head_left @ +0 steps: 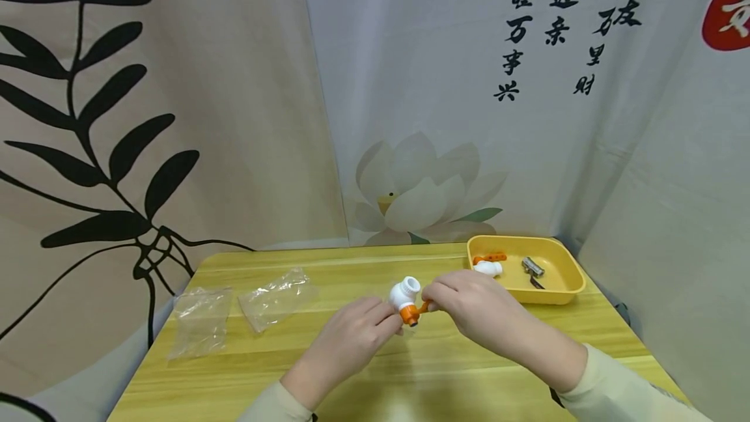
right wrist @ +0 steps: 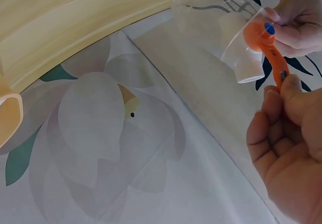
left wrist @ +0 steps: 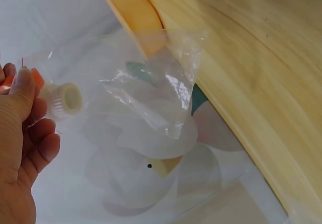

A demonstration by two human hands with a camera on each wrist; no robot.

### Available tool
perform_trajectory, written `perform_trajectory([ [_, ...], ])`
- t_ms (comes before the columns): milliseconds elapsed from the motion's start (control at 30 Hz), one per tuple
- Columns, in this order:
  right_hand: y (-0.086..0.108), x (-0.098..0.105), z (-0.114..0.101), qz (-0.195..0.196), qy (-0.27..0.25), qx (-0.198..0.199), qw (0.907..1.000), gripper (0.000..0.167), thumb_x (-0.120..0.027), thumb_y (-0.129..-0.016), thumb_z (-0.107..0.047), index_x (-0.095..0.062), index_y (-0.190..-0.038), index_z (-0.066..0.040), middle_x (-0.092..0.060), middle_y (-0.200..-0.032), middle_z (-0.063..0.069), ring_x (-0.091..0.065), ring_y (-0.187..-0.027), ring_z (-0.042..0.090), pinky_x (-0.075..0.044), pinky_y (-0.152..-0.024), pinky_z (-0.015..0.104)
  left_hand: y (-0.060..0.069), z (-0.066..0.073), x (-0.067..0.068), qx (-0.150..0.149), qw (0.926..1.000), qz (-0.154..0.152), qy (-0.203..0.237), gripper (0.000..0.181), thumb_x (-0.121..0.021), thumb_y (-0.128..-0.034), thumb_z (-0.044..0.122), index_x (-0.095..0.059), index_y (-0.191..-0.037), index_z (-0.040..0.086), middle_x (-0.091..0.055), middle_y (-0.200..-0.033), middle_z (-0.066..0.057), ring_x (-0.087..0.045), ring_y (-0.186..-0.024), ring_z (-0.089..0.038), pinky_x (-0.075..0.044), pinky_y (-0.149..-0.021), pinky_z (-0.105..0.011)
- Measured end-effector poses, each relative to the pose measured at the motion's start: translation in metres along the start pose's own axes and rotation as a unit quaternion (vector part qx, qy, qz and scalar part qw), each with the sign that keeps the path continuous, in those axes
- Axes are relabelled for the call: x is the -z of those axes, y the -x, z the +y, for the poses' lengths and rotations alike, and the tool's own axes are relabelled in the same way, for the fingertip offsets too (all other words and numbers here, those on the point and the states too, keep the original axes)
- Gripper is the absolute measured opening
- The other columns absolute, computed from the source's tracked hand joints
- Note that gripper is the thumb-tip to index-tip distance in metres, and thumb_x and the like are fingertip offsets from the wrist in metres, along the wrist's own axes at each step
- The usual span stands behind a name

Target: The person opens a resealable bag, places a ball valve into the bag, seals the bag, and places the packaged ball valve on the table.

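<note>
A small white plastic tap (head_left: 404, 290) with an orange lever handle (right wrist: 276, 63) is held above the wooden table in both hands. My left hand (head_left: 363, 324) pinches the tap's orange end between thumb and fingers. From the other side my right hand (head_left: 474, 301) pinches the tip of the lever, seen closely in the right wrist view. A ribbed white mouth (left wrist: 70, 98) of the tap points away from the left fingers. Clear plastic film (left wrist: 151, 93) shows around the tap in both wrist views; whether it touches the tap, I cannot tell.
Toward the back right of the table (head_left: 246, 383) stands a yellow tray (head_left: 562, 292). Inside are an orange piece (head_left: 492, 257), a white fitting (head_left: 489, 268) and small metal parts (head_left: 532, 267). Two clear plastic bags (head_left: 202, 321) lie on the left. A printed curtain hangs behind.
</note>
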State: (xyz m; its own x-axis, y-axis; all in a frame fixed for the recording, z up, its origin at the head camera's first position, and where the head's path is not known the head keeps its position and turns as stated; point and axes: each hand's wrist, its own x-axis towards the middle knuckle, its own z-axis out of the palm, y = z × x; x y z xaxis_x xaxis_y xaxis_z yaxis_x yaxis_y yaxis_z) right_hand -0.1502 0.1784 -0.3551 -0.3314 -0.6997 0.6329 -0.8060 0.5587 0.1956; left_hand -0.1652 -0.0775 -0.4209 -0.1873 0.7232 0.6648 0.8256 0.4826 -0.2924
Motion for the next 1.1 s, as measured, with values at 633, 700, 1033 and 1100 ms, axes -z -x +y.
perform_trajectory([
  [633,-0.001,-0.019,0.013,-0.006,0.001,0.008,1.0000,0.026,-0.092,-0.077,-0.019,-0.073,-0.093,-0.014,-0.069,-0.082,-0.009,-0.065,-0.073,0.006,-0.057,-0.068,0.023,-0.005,-0.009,-0.010,0.020,0.9997,0.010,0.005,0.019,-0.090,-0.0830,0.020,-0.077,-0.096,0.015,-0.075,-0.098,0.007,-0.062,-0.078,-0.006,-0.052,-0.068,-0.014],
  [700,-0.001,-0.020,0.013,-0.005,-0.001,0.010,0.9999,0.025,-0.092,-0.077,-0.019,-0.073,-0.093,-0.015,-0.070,-0.081,-0.009,-0.065,-0.073,0.006,-0.056,-0.068,0.023,-0.006,-0.009,-0.010,0.016,0.9998,0.011,-0.001,0.019,-0.090,-0.0832,0.020,-0.077,-0.097,0.016,-0.076,-0.099,0.007,-0.063,-0.080,-0.006,-0.054,-0.070,-0.015],
  [1033,-0.002,-0.026,0.014,-0.011,-0.004,-0.001,0.9999,0.023,-0.093,-0.074,-0.026,-0.077,-0.089,-0.019,-0.076,-0.082,-0.011,-0.066,-0.071,0.006,-0.057,-0.068,0.023,-0.007,-0.009,-0.013,0.012,0.9997,0.017,-0.016,0.018,-0.088,-0.0841,0.020,-0.076,-0.096,0.015,-0.075,-0.097,0.007,-0.063,-0.079,-0.007,-0.054,-0.070,-0.016],
  [1100,-0.003,-0.027,0.014,-0.014,-0.002,-0.006,0.9999,0.022,-0.093,-0.075,-0.027,-0.078,-0.089,-0.019,-0.077,-0.081,-0.011,-0.066,-0.071,0.006,-0.057,-0.068,0.023,-0.008,-0.009,-0.013,0.016,0.9997,0.014,-0.014,0.016,-0.087,-0.0853,0.021,-0.076,-0.096,0.015,-0.075,-0.097,0.007,-0.062,-0.079,-0.007,-0.053,-0.068,-0.016],
])
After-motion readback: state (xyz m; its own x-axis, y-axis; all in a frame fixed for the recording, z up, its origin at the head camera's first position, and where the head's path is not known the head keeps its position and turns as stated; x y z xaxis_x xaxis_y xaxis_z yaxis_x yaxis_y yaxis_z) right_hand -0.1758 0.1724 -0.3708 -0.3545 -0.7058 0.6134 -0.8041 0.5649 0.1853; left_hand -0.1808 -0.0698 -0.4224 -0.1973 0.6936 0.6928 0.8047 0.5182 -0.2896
